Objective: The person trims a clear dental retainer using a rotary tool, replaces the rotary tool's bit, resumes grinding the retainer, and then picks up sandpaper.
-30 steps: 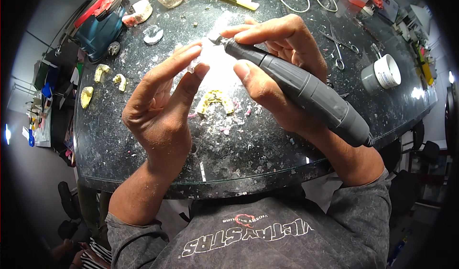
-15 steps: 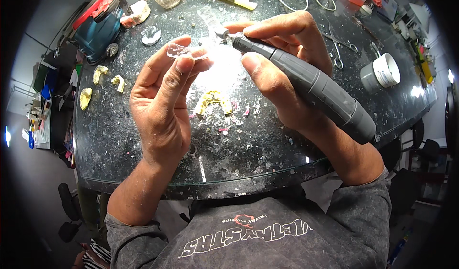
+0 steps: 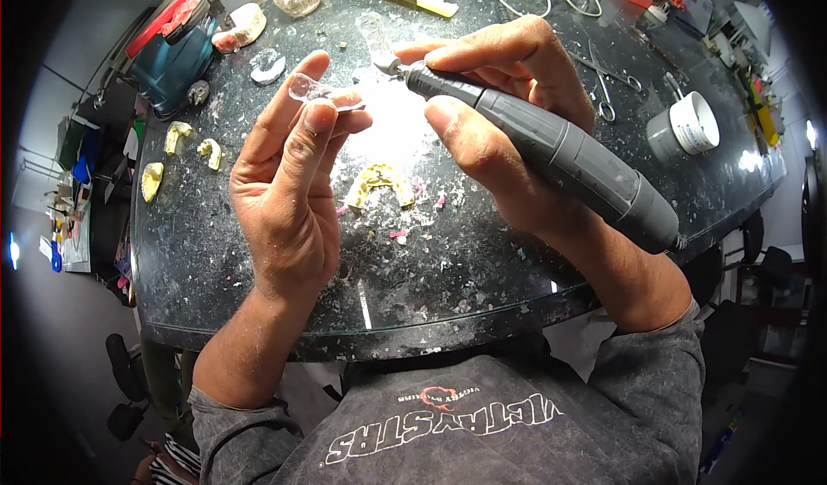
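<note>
My left hand pinches a clear plastic dental tray between thumb and fingers, above the bench. In my right hand lies a thick grey rotary handpiece, slanting up to the left. Its small grey tip points toward the clear tray, with a gap between them. Beyond the tip is another clear plastic piece; whether it rests on the bench I cannot tell. Below the hands a yellowish horseshoe-shaped dental model sits on the bench under a bright glare.
Several yellowish model pieces lie at left, near a white ring-shaped piece. A teal machine stands behind them. Scissors and a white tub are at right. White and pink debris covers the dark bench.
The handpiece tip and the clear tray have both shifted slightly left. My left forefinger now reaches up straighter. The grips stay the same.
</note>
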